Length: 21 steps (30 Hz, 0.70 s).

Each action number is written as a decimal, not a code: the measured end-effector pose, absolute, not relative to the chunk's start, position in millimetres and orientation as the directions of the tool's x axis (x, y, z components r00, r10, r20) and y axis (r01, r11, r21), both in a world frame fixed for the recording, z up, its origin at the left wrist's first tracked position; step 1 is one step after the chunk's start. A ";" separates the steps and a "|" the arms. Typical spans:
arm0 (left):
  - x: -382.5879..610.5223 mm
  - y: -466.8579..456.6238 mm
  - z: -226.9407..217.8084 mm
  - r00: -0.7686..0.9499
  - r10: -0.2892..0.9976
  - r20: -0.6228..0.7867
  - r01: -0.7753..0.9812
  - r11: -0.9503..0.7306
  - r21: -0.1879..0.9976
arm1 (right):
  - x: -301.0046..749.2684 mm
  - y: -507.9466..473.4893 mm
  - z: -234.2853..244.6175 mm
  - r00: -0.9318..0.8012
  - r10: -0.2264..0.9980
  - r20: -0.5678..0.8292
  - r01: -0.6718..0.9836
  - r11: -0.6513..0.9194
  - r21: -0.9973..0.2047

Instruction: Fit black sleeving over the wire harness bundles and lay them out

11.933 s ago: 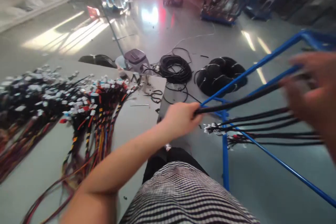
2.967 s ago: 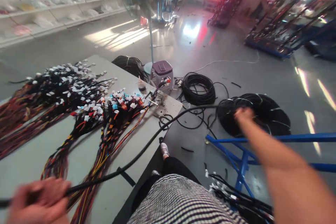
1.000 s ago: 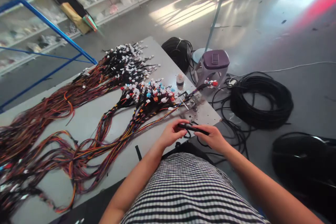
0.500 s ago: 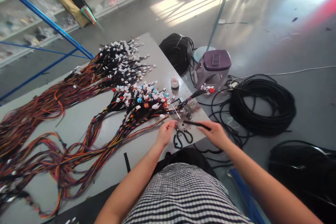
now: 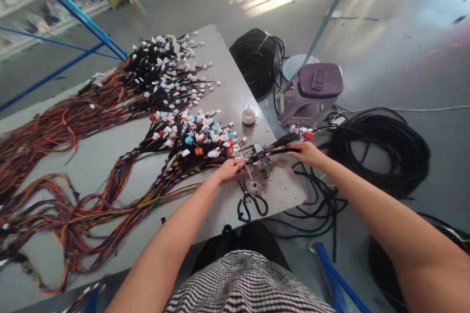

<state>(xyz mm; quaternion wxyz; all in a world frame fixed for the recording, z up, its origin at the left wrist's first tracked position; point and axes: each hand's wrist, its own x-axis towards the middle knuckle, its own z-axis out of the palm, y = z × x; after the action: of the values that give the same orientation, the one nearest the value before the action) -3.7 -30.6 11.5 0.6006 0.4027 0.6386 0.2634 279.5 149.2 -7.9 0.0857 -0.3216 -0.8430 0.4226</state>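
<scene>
A wire bundle of coloured wires runs across the table corner, its black-wrapped end carrying white and red connectors out past the edge. My left hand is closed around the bundle, beside a thin white stick. Farther right, my right hand pinches a black tube that lies along the wires near the connectors; its fingertips are partly hidden. Under the bundle sits a small metal block. Black-handled scissors lie on the table just in front of my left hand.
Other harnesses with many connectors cover the table to the left. A small bottle stands behind the bundle. Beyond the right edge are a purple-topped stool, black tubing coils and a blue metal leg.
My right hand has brought the black tube from in front of the table corner up and away to the wire bundle. My left hand has moved onto the bundle. The view has tilted down.
</scene>
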 end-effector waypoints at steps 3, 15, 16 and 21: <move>-17.2 -22.4 11.5 0.225 0.768 -0.600 0.132 0.586 0.799 | 259.3 154.6 -9.0 -0.854 0.491 -0.169 0.406 0.427 -0.808; -18.7 -19.1 1.5 0.347 0.719 -0.602 -0.198 0.683 0.703 | 206.0 122.6 -6.2 -0.947 0.272 -0.169 0.308 0.624 -0.718; -17.2 -19.4 0.2 0.332 0.727 -0.601 -0.202 0.677 0.708 | 207.4 122.8 -6.6 -0.932 0.295 -0.212 0.360 0.668 -0.652; -14.3 -29.1 0.5 0.276 0.745 -0.607 -0.212 0.663 0.718 | 217.8 132.4 -8.5 -0.809 0.460 -0.366 0.569 0.770 -0.289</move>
<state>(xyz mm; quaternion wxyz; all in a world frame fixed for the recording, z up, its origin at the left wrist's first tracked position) -14.3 -29.1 0.5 0.7551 0.2606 0.5113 0.3169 217.8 132.4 -8.5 -0.1384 -0.2764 -0.9305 0.1966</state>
